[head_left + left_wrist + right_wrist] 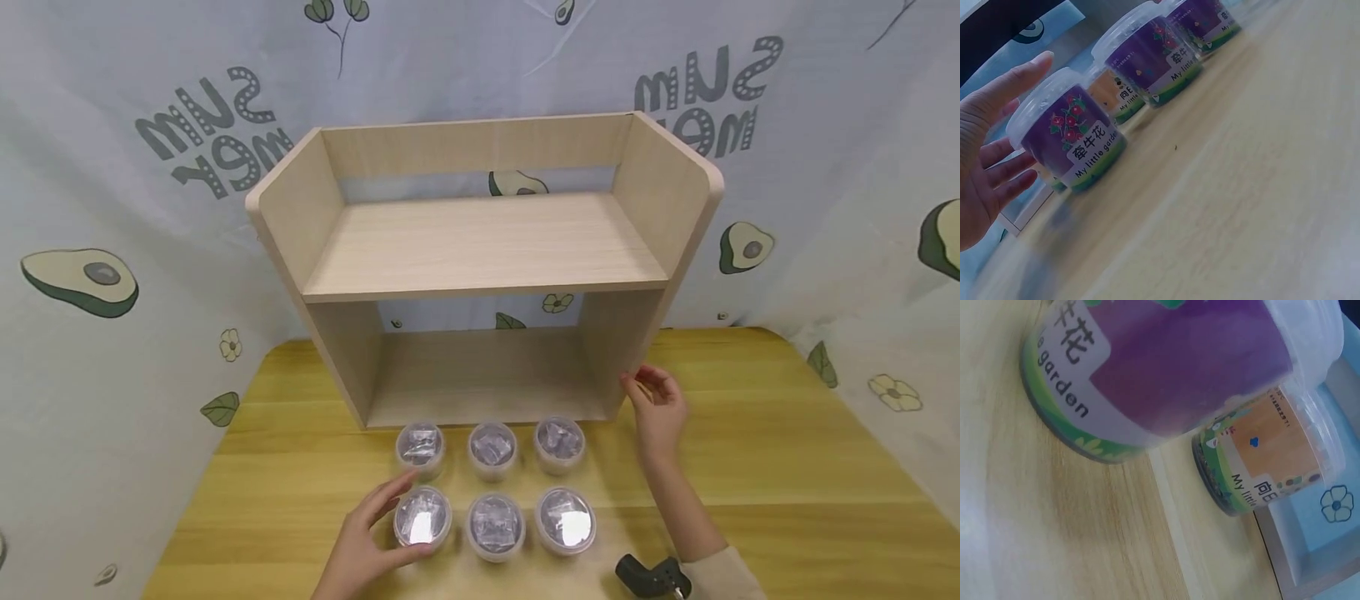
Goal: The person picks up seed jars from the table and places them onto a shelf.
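My left hand spreads its thumb and fingers around the front-left tub, fingertips right at its lid. In the left wrist view, this tub has a clear lid and a purple flower label reading "My little garden". My right hand is at the lower right side panel of a pale wooden shelf, its thumb at the panel's front edge and its fingers loosely bent. The right wrist view leaves this hand out and shows a purple-labelled tub in front of an orange-labelled one.
A back row of three tubs stands close to the shelf's front edge. Two more front-row tubs, the middle one and the right one, stand beside the left hand's tub. A printed cloth hangs behind the wooden table.
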A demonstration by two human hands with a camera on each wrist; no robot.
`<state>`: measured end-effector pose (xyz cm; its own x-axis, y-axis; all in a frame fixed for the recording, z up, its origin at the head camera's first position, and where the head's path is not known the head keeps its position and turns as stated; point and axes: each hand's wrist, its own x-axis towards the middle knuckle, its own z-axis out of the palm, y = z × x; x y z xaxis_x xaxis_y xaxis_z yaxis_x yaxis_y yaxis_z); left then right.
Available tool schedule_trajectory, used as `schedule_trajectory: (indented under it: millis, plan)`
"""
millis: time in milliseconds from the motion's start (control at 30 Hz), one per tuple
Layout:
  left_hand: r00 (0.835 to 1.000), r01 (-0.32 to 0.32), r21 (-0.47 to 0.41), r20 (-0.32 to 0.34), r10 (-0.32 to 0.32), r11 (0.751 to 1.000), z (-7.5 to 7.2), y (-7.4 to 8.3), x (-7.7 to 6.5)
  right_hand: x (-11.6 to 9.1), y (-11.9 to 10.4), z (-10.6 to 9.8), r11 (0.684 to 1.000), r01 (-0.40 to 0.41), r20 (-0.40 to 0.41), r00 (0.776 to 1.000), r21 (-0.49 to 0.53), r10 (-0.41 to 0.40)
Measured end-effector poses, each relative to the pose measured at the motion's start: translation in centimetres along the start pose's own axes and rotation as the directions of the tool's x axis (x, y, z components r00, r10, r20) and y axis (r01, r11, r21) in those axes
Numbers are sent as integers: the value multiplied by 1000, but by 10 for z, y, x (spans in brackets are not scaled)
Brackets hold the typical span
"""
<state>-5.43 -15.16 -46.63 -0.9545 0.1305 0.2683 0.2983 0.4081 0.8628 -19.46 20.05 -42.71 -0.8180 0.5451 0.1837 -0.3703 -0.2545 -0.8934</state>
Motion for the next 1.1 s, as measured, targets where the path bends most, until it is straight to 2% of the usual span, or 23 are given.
schedule_trajectory:
  millis: [133,433,633,767,1100]
  plan:
    - [999,46,-7,7,-46,999,2,-2,-3,0,1,1,999,-33,1,999,-6,33]
    - [985,133,-31,111,-129,991,2,0,3,-1,-1,3,989,-138,-1,990,45,138]
    - [983,104,1,152,-103,995,3,-3,6,0,-4,6,979,-186,-1,982,83,187]
    - [984,89,-8,158,-86,996,3,-3,6,3,-4,7,971,-219,-19,975,93,222]
    - [973,165,-76,179,-149,983,3,-2,8,7,-8,7,929,-334,2,941,161,338]
